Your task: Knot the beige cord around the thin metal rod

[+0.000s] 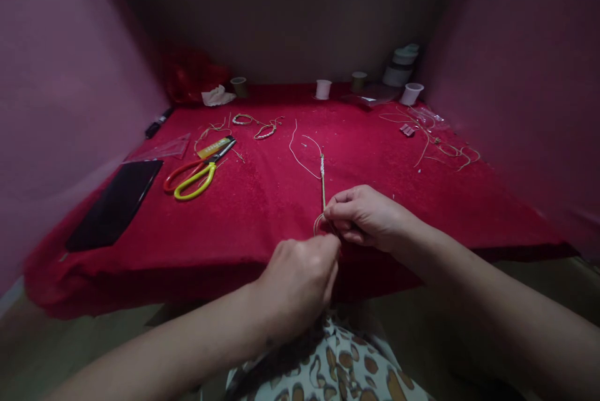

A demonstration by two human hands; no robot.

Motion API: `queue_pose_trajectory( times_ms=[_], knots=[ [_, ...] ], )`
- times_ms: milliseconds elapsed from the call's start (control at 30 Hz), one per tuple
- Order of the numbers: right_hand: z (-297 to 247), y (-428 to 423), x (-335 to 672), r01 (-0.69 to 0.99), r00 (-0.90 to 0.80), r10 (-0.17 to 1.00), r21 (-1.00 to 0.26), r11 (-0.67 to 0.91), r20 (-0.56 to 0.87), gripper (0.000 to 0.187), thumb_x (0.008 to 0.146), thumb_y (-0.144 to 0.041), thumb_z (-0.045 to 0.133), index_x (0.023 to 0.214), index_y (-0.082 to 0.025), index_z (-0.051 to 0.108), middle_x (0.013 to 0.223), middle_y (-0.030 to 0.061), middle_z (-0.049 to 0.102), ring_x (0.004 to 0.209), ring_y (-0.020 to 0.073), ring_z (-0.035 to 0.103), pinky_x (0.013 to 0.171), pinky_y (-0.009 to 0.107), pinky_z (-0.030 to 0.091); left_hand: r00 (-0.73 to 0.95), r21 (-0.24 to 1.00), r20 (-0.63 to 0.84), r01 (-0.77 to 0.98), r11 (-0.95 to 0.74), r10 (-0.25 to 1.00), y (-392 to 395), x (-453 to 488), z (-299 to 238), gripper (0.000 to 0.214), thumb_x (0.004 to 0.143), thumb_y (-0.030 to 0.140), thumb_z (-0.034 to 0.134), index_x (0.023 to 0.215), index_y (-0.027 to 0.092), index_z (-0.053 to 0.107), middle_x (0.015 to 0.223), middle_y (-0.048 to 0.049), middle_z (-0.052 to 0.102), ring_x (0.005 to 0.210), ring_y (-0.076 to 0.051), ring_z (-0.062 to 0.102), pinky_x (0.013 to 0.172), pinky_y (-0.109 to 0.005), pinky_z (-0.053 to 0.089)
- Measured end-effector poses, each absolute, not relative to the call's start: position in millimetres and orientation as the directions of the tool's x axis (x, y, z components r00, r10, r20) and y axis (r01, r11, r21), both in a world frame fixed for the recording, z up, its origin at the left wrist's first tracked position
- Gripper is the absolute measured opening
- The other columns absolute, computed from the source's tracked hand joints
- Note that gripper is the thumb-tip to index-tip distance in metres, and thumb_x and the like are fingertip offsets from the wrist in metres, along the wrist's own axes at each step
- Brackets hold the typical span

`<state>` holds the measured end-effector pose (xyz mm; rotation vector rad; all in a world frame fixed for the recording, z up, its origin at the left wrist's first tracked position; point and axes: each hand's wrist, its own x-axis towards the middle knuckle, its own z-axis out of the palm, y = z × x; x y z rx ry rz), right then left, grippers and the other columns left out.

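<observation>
A thin cord bracelet [323, 192] with a white braided section runs straight toward me down the middle of the red cloth. Its far end stays at a small pin-like point, and two loose pale threads [294, 154] curl out to the left. My right hand [363, 217] pinches the cord's near end between thumb and fingertips. Closer to me, my left hand [300, 276] is closed at the table edge, its fingers turned away from view. A small loop of cord [317, 225] bows out between the hands. What the left fingers grip is mostly hidden, but cord leads into them.
Scissors [194, 181] with red and yellow handles lie left, beside a black phone-like slab [115, 204]. Two finished-looking bracelets [265, 132] rest farther back. Loose cords [450, 150] spread at right. Small cups [323, 89] and a lidded bottle [400, 67] stand along the back. Pink walls flank the table.
</observation>
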<state>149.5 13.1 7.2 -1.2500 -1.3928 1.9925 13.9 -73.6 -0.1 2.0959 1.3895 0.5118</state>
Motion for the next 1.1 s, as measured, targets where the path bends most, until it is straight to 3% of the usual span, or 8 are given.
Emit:
queue_pose_trajectory(
  times_ms=[100,200,267,333,400,500,600,1100],
  knots=[
    [8,11,150,0.15,-0.521,0.737,-0.896,-0.417,-0.43,0.025,0.068,-0.012,0.059,0.048,-0.016,0.043,0.04,-0.0055,0.04,0.029,0.0029,0.033,0.029,0.017,0.018,0.669,0.564,-0.11,0.651,-0.508,0.735,-94,18,18,0.006,0.077,0.015,0.052,0.077,0.018,0.057,0.07,-0.0049,0.061,0.051,-0.014,0.046,0.047,-0.026,0.029],
    [6,11,152,0.148,-0.555,0.721,-0.903,-0.404,-0.414,0.023,0.069,-0.014,0.059,0.051,-0.016,0.045,0.041,-0.0065,0.039,0.029,0.0026,0.032,0.029,0.017,0.016,0.808,0.693,-0.163,0.502,-0.517,0.566,-102,13,42,0.005,0.077,0.018,0.057,0.073,0.02,0.06,0.071,-0.0025,0.063,0.053,-0.012,0.051,0.048,-0.024,0.034],
    [4,12,153,0.14,-0.571,0.717,-0.909,-0.393,-0.399,0.022,0.07,-0.015,0.059,0.053,-0.016,0.045,0.041,-0.0078,0.037,0.029,0.0023,0.03,0.028,0.016,0.016,0.636,0.778,-0.131,0.542,-0.319,0.761,-92,4,50,0.011,0.081,0.02,0.054,0.072,0.019,0.06,0.067,-0.002,0.062,0.055,-0.011,0.055,0.05,-0.021,0.038],
    [1,12,155,0.115,-0.592,0.713,-0.915,-0.387,-0.376,0.02,0.071,-0.017,0.059,0.055,-0.016,0.046,0.04,-0.0089,0.035,0.028,0.0023,0.028,0.028,0.016,0.015,0.203,0.882,-0.128,0.472,0.018,0.971,-73,-6,48,0.012,0.083,0.025,0.051,0.082,0.018,0.061,0.052,0.0015,0.056,0.04,-0.009,0.048,0.04,-0.02,0.036],
    [-2,13,156,0.093,-0.605,0.713,-0.921,-0.378,-0.354,0.02,0.071,-0.017,0.059,0.056,-0.017,0.045,0.04,-0.0093,0.034,0.028,0.0023,0.028,0.028,0.016,0.015,0.022,0.937,-0.273,0.23,0.261,0.962,-51,-13,38,0.016,0.083,0.024,0.05,0.093,0.015,0.058,0.048,0.0027,0.055,0.031,-0.008,0.043,0.033,-0.019,0.033],
    [-5,15,156,0.089,-0.618,0.712,-0.93,-0.357,-0.332,0.021,0.071,-0.019,0.058,0.056,-0.017,0.045,0.04,-0.0091,0.035,0.028,0.0026,0.029,0.028,0.017,0.015,0.132,0.901,-0.414,-0.082,0.426,0.901,-29,-13,20,0.012,0.08,0.014,0.051,0.083,0.006,0.059,0.071,-0.0099,0.066,0.039,-0.009,0.053,0.034,-0.02,0.042],
    [-6,16,157,0.112,-0.626,0.703,-0.931,-0.348,-0.338,0.022,0.072,-0.021,0.057,0.055,-0.017,0.044,0.041,-0.0088,0.037,0.027,0.0029,0.031,0.027,0.016,0.015,0.245,0.838,-0.479,-0.158,0.522,0.843,-22,-6,11,0.016,0.08,0.01,0.049,0.073,0.001,0.061,0.066,-0.0143,0.065,0.047,-0.013,0.06,0.044,-0.023,0.051],
    [-5,17,160,0.094,-0.651,0.687,-0.933,-0.347,-0.322,0.02,0.073,-0.022,0.057,0.057,-0.017,0.046,0.043,-0.0085,0.038,0.028,0.0031,0.033,0.026,0.016,0.016,0.208,0.906,-0.392,-0.083,0.416,0.896,-25,4,4,0.017,0.078,0.022,0.055,0.064,0.014,0.05,0.039,0.0043,0.048,0.029,-0.007,0.042,0.031,-0.018,0.039]
  ],
)
